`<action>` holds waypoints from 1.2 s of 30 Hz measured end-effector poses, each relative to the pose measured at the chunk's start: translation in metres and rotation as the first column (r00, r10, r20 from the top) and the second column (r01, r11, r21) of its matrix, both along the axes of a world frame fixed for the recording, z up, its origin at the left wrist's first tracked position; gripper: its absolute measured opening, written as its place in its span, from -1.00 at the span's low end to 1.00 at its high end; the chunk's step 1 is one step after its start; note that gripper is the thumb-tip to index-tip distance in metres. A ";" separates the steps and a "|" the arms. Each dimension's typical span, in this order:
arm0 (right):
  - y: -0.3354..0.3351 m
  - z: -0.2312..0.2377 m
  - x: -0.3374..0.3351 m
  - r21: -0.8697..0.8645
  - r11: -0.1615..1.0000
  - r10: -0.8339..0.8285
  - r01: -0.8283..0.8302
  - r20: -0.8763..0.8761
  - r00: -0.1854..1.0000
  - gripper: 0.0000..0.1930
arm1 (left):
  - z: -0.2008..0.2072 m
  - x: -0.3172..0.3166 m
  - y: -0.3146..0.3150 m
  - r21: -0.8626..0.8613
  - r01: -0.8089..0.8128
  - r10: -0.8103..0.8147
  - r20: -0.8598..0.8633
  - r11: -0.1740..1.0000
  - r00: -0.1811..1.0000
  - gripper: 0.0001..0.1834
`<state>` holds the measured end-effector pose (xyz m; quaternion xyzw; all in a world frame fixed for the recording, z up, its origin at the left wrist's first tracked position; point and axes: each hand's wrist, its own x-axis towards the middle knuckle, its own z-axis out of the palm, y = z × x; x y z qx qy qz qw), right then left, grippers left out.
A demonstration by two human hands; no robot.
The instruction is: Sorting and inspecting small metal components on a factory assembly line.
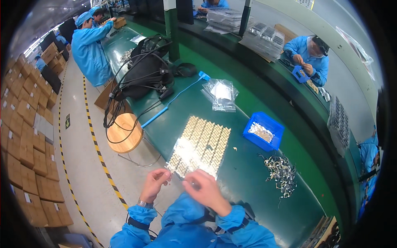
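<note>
A clear sheet carrying rows of small gold-coloured zigzag parts (209, 140) lies on the green table, with glare over its near part. At its near left corner is my left hand (154, 185), thumb and fingers pinched together; anything between them is too small to name. My right hand (206, 191) is over the sheet's near edge, its fingers curled in toward the thumb and slightly blurred. What its fingertips hold, if anything, cannot be made out. One loose small gold-coloured piece (235, 149) rests to the right of the sheet.
Right of the sheet stand a blue bin (271, 142) of small pale parts and a pile of black and white pieces (282, 173). Beyond lie clear plastic bags (221, 95), a black bag with cables (144, 70) and a blue cord (159, 112). A wooden stool (125, 133) stands left. Co-workers sit around.
</note>
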<state>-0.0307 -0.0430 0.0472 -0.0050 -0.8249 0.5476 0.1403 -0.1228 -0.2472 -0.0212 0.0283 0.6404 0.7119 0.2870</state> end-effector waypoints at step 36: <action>-0.029 -0.029 -0.039 0.012 0.990 -0.144 0.144 0.023 0.989 -0.93 | 0.017 -0.007 0.012 -0.050 0.111 -0.120 -0.262 0.993 0.958 -0.85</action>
